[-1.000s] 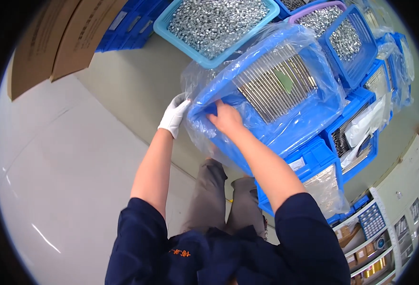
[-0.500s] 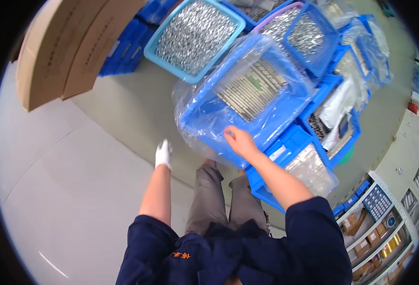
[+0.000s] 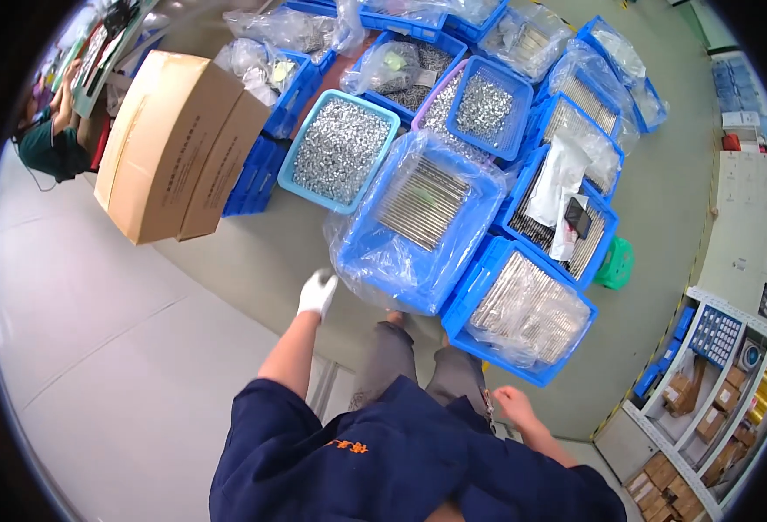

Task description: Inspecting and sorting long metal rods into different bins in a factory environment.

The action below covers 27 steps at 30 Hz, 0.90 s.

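- Fingers first: on the white-gloved left hand (image 3: 317, 294) they look loosely straightened, not wrapped around anything. On the bare right hand (image 3: 512, 405) they're curled in, and honestly I can't tell if it's fully closed or has something tucked inside.
- Nearest thing to the left glove is the lined blue crate (image 3: 463, 248). The glove sits off its near left corner, apart from it as far as I can see.
- The metal rods (image 3: 425, 205) lie side by side in that crate, nearer the far edge, with bare plastic liner (image 3: 390, 271) toward the near edge.
- My guess on handling: rods stiff, smooth, a bit slippery, not fragile. One's probably easy, the whole load likely heavy.
- Liner looks thin, floppy and slick, so I wouldn't trust it for lifting. I'd grab the crate's hard rim at opposite edges, or take a few rods mid-length.
- Pose: left forearm (image 3: 290, 355) reaches forward, elbow bent. Right arm is low and out to the side, hand well short of the crate's near edge.
- Further out: turquoise basket (image 3: 324, 203) of small metal parts off the crate's left edge, another blue crate (image 3: 460, 315) by its near right corner.
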Tool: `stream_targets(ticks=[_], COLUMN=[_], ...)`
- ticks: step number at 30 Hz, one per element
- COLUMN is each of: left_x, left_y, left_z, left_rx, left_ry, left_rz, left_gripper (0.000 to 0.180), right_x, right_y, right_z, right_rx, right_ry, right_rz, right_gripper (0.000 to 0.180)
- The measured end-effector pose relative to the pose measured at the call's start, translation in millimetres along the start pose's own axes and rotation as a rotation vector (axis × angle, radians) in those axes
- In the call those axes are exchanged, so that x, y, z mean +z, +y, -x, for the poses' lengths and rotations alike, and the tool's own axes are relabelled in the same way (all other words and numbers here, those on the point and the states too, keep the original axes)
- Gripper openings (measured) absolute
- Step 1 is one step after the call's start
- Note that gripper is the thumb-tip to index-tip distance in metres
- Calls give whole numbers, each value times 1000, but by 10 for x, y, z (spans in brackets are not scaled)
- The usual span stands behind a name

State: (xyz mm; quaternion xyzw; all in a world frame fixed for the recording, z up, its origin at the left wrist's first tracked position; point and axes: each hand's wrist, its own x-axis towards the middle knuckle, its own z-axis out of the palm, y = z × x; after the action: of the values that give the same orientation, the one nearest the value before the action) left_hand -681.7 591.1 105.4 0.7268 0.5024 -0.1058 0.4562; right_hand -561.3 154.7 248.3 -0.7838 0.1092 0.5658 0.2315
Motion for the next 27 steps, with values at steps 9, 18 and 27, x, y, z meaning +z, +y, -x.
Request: stream_targets(ticks=[9, 18, 27], left_x=[694, 814, 849], left_y=[1635, 1412, 1353], left_z=[-2239, -2665, -3111], left_rx=[273, 343, 248], left_ry=[135, 139, 184], left_rz=[-248, -113, -495], left_gripper=[68, 22, 32], right_x=[435, 636, 558], right_y=[1177, 1104, 1095], right_z=[-136, -290, -348], right_rx=[406, 508, 468], right_ry=[58, -33, -53], right_rz=[-301, -562, -713], right_gripper=[18, 13, 15])
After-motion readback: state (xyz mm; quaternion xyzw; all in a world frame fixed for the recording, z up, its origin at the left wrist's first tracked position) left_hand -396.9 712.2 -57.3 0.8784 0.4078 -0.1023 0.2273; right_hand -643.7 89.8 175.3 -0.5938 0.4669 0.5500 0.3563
